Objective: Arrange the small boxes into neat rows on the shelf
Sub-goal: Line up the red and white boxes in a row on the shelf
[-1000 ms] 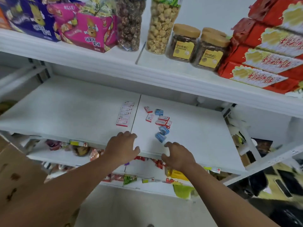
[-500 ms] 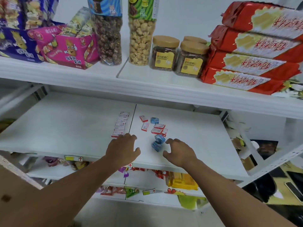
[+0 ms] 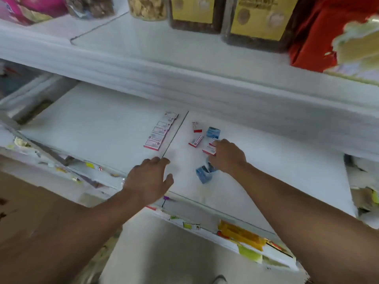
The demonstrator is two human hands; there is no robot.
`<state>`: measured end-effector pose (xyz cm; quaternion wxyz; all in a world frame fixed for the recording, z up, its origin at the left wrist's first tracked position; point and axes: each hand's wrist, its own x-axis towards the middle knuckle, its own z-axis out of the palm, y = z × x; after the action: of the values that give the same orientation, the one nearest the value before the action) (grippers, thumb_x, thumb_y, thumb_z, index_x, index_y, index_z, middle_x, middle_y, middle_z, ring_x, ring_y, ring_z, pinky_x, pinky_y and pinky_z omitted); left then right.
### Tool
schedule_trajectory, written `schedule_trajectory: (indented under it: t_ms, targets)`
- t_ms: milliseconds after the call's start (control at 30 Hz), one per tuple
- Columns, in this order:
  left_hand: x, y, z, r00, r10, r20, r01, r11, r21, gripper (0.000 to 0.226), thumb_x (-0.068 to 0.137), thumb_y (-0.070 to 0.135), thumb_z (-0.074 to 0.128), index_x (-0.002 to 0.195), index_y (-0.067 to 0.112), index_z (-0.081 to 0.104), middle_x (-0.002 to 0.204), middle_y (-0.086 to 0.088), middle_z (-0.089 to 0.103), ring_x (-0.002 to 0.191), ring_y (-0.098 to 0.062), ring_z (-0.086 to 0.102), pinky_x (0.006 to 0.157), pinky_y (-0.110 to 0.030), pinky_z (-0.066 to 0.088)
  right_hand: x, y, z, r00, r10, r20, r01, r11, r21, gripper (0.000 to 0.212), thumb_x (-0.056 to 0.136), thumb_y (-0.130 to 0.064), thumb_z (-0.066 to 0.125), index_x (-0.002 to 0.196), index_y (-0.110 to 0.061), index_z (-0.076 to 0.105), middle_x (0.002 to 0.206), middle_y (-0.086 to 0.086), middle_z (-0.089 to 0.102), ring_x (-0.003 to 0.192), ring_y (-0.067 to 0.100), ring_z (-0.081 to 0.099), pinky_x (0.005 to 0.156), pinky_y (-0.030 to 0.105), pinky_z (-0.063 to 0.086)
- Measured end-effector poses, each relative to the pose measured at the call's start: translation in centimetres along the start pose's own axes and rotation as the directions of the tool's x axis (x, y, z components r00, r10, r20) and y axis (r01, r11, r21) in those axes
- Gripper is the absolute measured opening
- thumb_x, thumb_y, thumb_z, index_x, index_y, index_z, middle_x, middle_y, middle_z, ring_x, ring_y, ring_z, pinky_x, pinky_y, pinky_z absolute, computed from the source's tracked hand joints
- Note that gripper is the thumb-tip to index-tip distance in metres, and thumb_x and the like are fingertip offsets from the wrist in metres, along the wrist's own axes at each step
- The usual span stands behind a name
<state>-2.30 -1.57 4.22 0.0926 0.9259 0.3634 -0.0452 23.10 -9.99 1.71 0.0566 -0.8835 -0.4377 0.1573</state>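
Observation:
A neat row of small red-and-white boxes (image 3: pixel 160 132) lies on the white shelf (image 3: pixel 98 132), just left of the seam between its panels. Right of the seam, loose boxes are scattered: two red-and-white ones (image 3: pixel 195 141), a blue one (image 3: pixel 213 132) behind them, and a pair of blue ones (image 3: pixel 204 174) nearer the front. My right hand (image 3: pixel 228 157) reaches over the scatter, its fingertips on a red-and-white box (image 3: pixel 209 151); whether it pinches the box is hidden. My left hand (image 3: pixel 148 179) rests flat on the shelf by the seam, holding nothing.
The upper shelf's thick front edge (image 3: pixel 184 78) overhangs the work area. On it stand jars with yellow labels (image 3: pixel 256 19) and red snack packs (image 3: pixel 315 37). Below the front edge, a lower shelf holds yellow packets (image 3: pixel 240 234).
My right hand moved forward from beside the blue boxes onto the red-and-white ones. The camera dropped and came closer. My left hand stayed near the seam.

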Motion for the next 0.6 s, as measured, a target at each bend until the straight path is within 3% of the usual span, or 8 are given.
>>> schedule_trajectory:
  t_ms: [100, 200, 367, 600]
  targets:
    - [-0.1, 0.0, 0.7, 0.999, -0.037, 0.009, 0.037, 0.999, -0.021, 0.052, 0.102, 0.049, 0.047, 0.150, 0.029, 0.048, 0.142, 0.004, 0.061, 0.123, -0.022, 0.058, 0.093, -0.041, 0.054, 2.5, 0.1, 0.8, 1.000, -0.019, 0.023, 0.020, 0.997, -0.069, 0.053, 0.093, -0.049, 0.063, 0.136, -0.019, 0.056, 0.130, 0.008, 0.057, 0.119, 0.030, 0.059, 0.088, 0.041, 0.051]
    - [0.4, -0.7, 1.2, 0.999, -0.042, 0.001, 0.042, 0.998, -0.049, 0.052, 0.102, 0.049, 0.047, 0.150, 0.030, 0.048, 0.143, 0.006, 0.061, 0.124, -0.020, 0.059, 0.095, -0.040, 0.055, 3.7, -0.4, 1.6, 0.998, -0.030, 0.047, 0.036, 0.991, -0.129, 0.045, 0.092, -0.041, 0.063, 0.131, -0.019, 0.058, 0.130, 0.006, 0.060, 0.117, 0.030, 0.061, 0.088, 0.040, 0.053]
    - [3.5, -1.0, 2.1, 1.000, 0.021, 0.001, -0.020, 0.994, -0.105, 0.048, 0.103, 0.046, 0.050, 0.148, 0.030, 0.050, 0.142, 0.007, 0.061, 0.126, -0.018, 0.058, 0.100, -0.040, 0.053, 5.0, -1.3, 3.0, 0.999, -0.039, 0.003, 0.039, 0.966, -0.256, 0.039, 0.095, -0.038, 0.061, 0.130, -0.021, 0.058, 0.131, 0.005, 0.058, 0.116, 0.028, 0.057, 0.074, 0.037, 0.043]
    - [11.6, 0.3, 3.8, 0.994, 0.107, -0.009, -0.106, 0.973, -0.203, 0.043, 0.100, 0.042, 0.056, 0.140, 0.026, 0.057, 0.133, 0.005, 0.067, 0.121, -0.020, 0.062, 0.097, -0.044, 0.056, 5.7, -1.8, 3.6, 0.999, 0.041, -0.037, -0.050, 0.947, -0.316, 0.039, 0.094, -0.018, 0.065, 0.132, -0.018, 0.060, 0.128, 0.009, 0.057, 0.112, 0.031, 0.060, 0.082, 0.041, 0.052]
